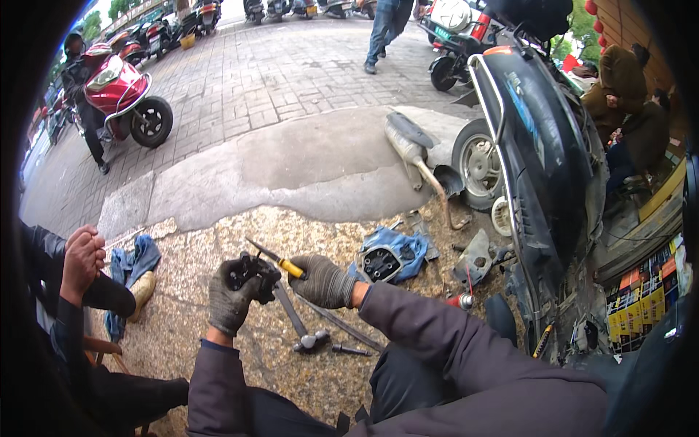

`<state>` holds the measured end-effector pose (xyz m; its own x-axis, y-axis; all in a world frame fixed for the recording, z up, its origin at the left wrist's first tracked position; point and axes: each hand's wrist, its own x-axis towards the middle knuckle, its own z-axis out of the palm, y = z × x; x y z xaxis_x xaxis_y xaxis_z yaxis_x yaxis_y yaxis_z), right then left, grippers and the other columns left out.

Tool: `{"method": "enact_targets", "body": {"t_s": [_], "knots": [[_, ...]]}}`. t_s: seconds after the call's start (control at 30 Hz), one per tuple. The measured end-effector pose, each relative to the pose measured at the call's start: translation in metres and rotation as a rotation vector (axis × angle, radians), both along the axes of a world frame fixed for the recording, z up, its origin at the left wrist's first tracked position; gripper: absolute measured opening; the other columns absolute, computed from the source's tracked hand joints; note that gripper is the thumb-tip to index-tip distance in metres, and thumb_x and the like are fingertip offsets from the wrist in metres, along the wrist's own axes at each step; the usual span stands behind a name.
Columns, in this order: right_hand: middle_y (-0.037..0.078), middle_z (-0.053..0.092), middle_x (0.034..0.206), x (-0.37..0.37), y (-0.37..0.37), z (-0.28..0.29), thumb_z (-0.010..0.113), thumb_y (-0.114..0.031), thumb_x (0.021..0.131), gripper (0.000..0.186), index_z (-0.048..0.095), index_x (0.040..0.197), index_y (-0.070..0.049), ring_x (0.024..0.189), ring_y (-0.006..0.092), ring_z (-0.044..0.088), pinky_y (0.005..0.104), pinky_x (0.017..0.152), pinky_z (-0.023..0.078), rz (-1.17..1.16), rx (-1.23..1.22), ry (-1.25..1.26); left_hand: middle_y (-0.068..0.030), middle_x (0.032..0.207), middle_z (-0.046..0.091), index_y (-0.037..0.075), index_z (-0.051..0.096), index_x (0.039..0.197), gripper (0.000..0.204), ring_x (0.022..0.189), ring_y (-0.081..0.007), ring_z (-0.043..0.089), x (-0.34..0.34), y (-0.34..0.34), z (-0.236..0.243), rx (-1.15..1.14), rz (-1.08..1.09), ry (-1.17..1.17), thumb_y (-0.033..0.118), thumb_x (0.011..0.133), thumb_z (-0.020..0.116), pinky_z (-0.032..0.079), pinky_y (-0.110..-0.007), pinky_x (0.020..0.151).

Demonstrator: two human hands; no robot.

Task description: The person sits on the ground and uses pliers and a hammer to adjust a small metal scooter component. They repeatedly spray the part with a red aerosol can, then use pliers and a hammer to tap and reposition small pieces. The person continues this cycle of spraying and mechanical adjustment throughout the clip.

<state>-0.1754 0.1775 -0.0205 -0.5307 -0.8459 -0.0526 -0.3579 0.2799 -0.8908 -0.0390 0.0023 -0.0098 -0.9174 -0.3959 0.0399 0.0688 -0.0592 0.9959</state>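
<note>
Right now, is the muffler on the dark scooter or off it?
Off: the muffler lies on the concrete beside the wheel of the dark scooter, with its bent pipe.

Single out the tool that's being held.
The yellow-handled metal screwdriver, gripped in the grey-gloved right hand; the grey metal hammer lies on the speckled tan ground, unheld.

The ground: speckled brown stone [178, 306] nearest me, smooth grey concrete [291, 156] beyond, brick paving [255, 73] farther off. On the stone lie a hammer [312, 340], a short dark rod [351, 350] just beside its head, a long bar [342, 324], and a blue cloth [413, 247] bearing a metal casting [380, 263]. On the concrete, an exhaust [408, 138], its pipe [442, 197] reaching the stone.
</note>
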Motion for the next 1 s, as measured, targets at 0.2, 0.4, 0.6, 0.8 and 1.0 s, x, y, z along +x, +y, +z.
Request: {"method": "enact_targets", "body": {"t_s": [0.2, 0.4, 0.6, 0.8, 1.0], "knots": [[0.012, 0.063, 0.083, 0.001, 0.004, 0.003, 0.066, -0.010, 0.089, 0.017, 0.065, 0.101, 0.000, 0.078, 0.0178, 0.060, 0.0355, 0.072, 0.050, 0.062, -0.141, 0.082, -0.0175, 0.101, 0.073, -0.007, 0.063, 0.114, 0.048, 0.082, -0.0245, 0.074, 0.008, -0.007, 0.011, 0.223, -0.210, -0.051, 0.030, 0.085, 0.072, 0.063, -0.034, 0.065], [0.015, 0.066, 0.093, 0.000, 0.009, 0.003, 0.070, -0.013, 0.084, 0.021, 0.067, 0.102, -0.003, 0.086, 0.0273, 0.065, 0.0385, 0.078, 0.053, 0.054, -0.238, 0.143, -0.0112, 0.107, 0.071, -0.003, 0.062, 0.123, 0.042, 0.093, -0.0192, 0.070, 0.019, -0.016, 0.003, 0.522, -0.350, -0.074, 0.022, 0.089, 0.066, 0.059, -0.034, 0.077], [0.018, 0.061, 0.073, 0.008, 0.018, 0.019, 0.062, -0.009, 0.088, 0.012, 0.064, 0.095, 0.001, 0.067, 0.0206, 0.058, 0.0384, 0.063, 0.048, 0.099, -0.189, 0.125, -0.0185, 0.115, 0.069, -0.007, 0.056, 0.129, 0.050, 0.093, -0.0243, 0.072, 0.022, -0.025, -0.012, 0.403, -0.272, -0.103, 0.019, 0.088, 0.070, 0.063, -0.037, 0.075], [0.018, 0.058, 0.070, 0.013, 0.017, 0.026, 0.061, -0.013, 0.089, 0.014, 0.063, 0.095, 0.000, 0.064, 0.0199, 0.052, 0.0382, 0.063, 0.047, 0.053, -0.081, 0.091, -0.0069, 0.088, 0.070, -0.001, 0.065, 0.105, 0.024, 0.073, -0.0139, 0.068, 0.019, -0.008, 0.007, 0.134, -0.053, -0.171, 0.007, 0.084, 0.071, 0.056, -0.028, 0.064], [0.000, 0.052, 0.071, 0.011, 0.015, 0.025, 0.063, -0.013, 0.092, 0.012, 0.061, 0.096, -0.001, 0.070, 0.0080, 0.045, 0.0297, 0.063, 0.043, 0.053, -0.042, -0.015, -0.0062, 0.081, 0.069, -0.002, 0.065, 0.096, 0.019, 0.068, -0.0105, 0.064, 0.017, 0.003, 0.020, -0.059, 0.074, -0.185, 0.009, 0.082, 0.071, 0.055, -0.028, 0.061]]}}
